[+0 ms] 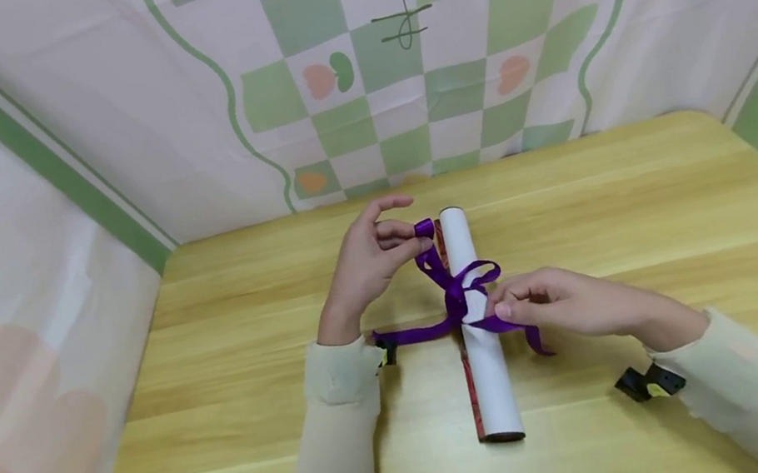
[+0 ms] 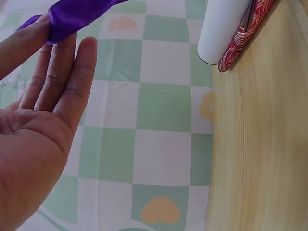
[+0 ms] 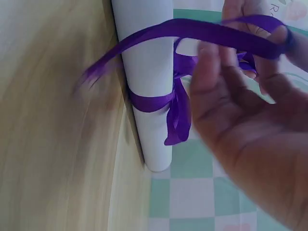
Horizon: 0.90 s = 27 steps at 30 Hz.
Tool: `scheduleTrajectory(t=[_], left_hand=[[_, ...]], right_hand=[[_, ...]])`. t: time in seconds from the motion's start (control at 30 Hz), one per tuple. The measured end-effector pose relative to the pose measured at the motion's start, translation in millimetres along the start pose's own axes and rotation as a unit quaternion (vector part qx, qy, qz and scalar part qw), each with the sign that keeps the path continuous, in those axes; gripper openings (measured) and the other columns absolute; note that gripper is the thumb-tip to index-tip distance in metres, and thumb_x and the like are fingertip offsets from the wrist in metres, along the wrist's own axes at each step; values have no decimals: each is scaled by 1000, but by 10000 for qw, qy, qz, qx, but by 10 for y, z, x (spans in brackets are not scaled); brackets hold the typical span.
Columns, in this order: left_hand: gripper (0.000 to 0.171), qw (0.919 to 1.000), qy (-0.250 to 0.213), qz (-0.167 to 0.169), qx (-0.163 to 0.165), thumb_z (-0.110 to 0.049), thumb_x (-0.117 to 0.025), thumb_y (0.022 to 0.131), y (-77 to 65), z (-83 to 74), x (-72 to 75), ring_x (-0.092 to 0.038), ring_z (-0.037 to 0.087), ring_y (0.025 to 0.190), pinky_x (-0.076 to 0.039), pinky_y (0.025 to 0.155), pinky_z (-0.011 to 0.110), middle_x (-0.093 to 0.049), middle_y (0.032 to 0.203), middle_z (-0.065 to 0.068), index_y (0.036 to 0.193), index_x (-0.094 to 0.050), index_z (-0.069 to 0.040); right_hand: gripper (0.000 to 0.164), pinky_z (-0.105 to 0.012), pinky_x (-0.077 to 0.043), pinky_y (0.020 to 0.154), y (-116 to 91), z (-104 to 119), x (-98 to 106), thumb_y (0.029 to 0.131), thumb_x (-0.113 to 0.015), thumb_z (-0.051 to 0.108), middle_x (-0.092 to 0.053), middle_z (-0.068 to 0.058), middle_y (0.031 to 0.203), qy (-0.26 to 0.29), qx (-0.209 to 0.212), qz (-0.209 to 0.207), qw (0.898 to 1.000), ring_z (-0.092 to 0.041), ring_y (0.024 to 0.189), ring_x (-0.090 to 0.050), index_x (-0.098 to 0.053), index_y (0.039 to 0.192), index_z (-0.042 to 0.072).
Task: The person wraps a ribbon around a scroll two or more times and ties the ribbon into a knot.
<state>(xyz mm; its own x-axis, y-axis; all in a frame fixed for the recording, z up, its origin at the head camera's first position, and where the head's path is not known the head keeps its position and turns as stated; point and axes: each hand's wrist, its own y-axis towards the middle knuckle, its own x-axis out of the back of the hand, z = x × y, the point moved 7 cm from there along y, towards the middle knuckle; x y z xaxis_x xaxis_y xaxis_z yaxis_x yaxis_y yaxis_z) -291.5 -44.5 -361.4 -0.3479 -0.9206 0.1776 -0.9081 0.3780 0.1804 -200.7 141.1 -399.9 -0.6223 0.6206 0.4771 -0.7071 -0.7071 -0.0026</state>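
A rolled white scroll (image 1: 495,393) with a red patterned strip along its left side lies lengthwise on the table. Around its middle a purple ribbon (image 1: 454,299) is tied, with a knot, a loop at the right and loose tails. My left hand (image 1: 369,264) pinches a raised part of the ribbon (image 2: 79,17) between thumb and fingers, left of the scroll's far end. To the scroll's right, my right hand (image 1: 569,303) pinches a ribbon tail between thumb and forefinger. In the right wrist view that ribbon tail (image 3: 192,30) runs across in front of the scroll (image 3: 149,62).
The wood-grain table (image 1: 228,331) ends at a hanging cloth (image 1: 394,107) with green and white checks. One ribbon tail (image 1: 415,335) stretches left along the table toward my left cuff. A black wrist camera (image 1: 648,382) sits at my right sleeve.
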Motion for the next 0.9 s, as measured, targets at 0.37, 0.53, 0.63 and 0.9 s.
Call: scheduleTrajectory(t=[0.37, 0.53, 0.63, 0.9], left_hand=[[50, 9998, 168, 39, -99, -12, -73, 80, 19, -56, -20, -66, 17, 84, -52, 74, 29, -70, 89, 7, 127, -53, -13], [51, 9999, 89, 48, -57, -12, -74, 80, 17, -50, -29, -66, 17, 85, -52, 75, 29, -70, 89, 8, 127, -54, -12], [50, 9999, 85, 34, -46, -12, -74, 80, 10, -52, -27, -66, 17, 84, -52, 75, 29, -70, 89, 8, 126, -54, -13], [50, 9999, 108, 46, -41, -11, -74, 80, -4, -23, -21, -67, 17, 83, -53, 75, 28, -70, 90, 10, 126, -54, -13]], right_hand=[[19, -18, -40, 45, -286, -105, -233, 96, -53, 24, -56, 3, 63, 14, -168, 1519, 9883, 2, 52, -44, -61, 83, 13], [14, -18, -45, 55, -356, -81, -257, 97, -51, 16, -59, 4, 72, 140, 292, 1791, 9833, 1, 63, -52, -63, 90, 14], [18, -25, -49, 78, -339, 19, -210, 96, -50, 4, -64, -2, 95, 170, 922, 1392, 9858, -6, 89, -60, -64, 95, 17], [23, -70, -20, 102, -135, 120, 37, 90, -58, 3, -33, -2, 154, -351, 787, -1204, 9890, -22, 142, -26, -70, 98, 21]])
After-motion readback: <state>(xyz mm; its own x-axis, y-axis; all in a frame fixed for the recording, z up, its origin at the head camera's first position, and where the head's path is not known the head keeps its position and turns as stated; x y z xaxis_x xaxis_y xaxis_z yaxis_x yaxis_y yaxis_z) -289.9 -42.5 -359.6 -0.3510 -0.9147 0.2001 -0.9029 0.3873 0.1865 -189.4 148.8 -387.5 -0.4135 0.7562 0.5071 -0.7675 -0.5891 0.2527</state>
